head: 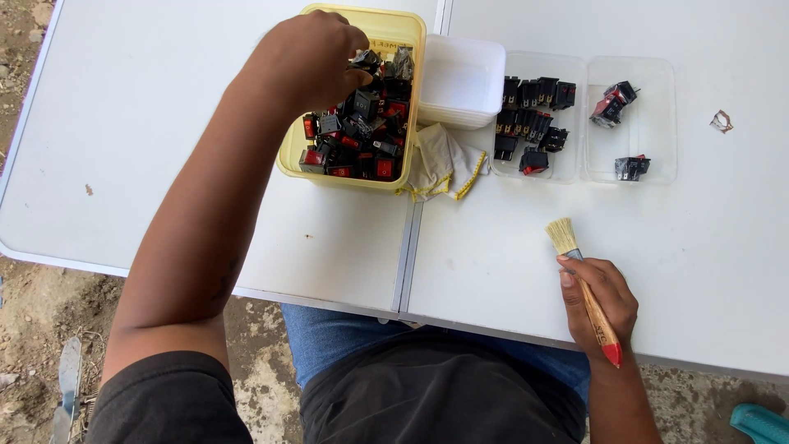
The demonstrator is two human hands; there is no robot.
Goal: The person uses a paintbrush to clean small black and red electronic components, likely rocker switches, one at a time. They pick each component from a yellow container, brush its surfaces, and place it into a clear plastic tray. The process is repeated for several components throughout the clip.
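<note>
Left hand (308,57) is reaching into the yellow tub (362,99) at the far middle of the counter (164,107), fingers pinched shut on one of the black/red rocker switches (362,131) near the top of the pile, w/ the forearm stretched across the left half of the counter. Tub is packed w/ those switches, black bodies, some red buttons showing.

Right hand (600,304) sits near the near edge on the right side, grip closed around a small paintbrush (585,292), wooden handle w/ a red tip pointing back toward the person, pale bristles pointing far-left and sitting just above the counter, can't tell if they touch it.

Just right of the tub there's an empty white tub (462,78), touching or nearly touching it. Tucked btwn/under them on the near side is a crumpled cloth (444,164) w/ yellow stitching. Further right, two clear trays side by side: first clear tray (567,115) has approx a dozen switches lined up in rows, second clear tray (653,119) has only a few, one cluster at its far end and one at its near end. Small scrap of wrapper (721,122) lying on the counter far right, well apart from the trays
</note>
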